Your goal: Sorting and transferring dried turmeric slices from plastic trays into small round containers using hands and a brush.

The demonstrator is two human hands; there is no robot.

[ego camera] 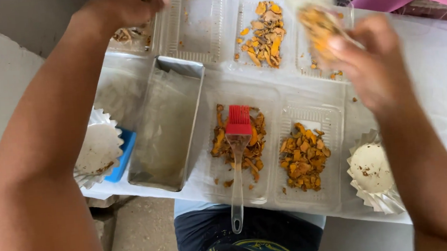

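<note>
My left arm reaches far forward and a bit up, and my left hand (121,6) sits at the top edge of the view, over a clear tray (134,37) with a few brown bits in it. The fingers look curled around something small, but it is cut off, so I cannot tell what my grip holds there. My right arm comes in from the bottom right, and my right hand (376,68) is lifted above the desk (437,77), which has a white cloth on it. This hand is blurry. Its grip pinches a small clear bag (315,17) with orange and yellow pieces inside. The bag stands tall, with its long side going up and away from me and its bottom end at my fingers. It hangs over a far clear tray near the top right. Near me, a brush with red bristles (238,156) lies across a tray of orange pieces (238,140), its clear handle pointing back at me. Beside it is another tray of orange pieces (303,156), a metal loaf pan (167,124), and two white paper cups (373,172).
</note>
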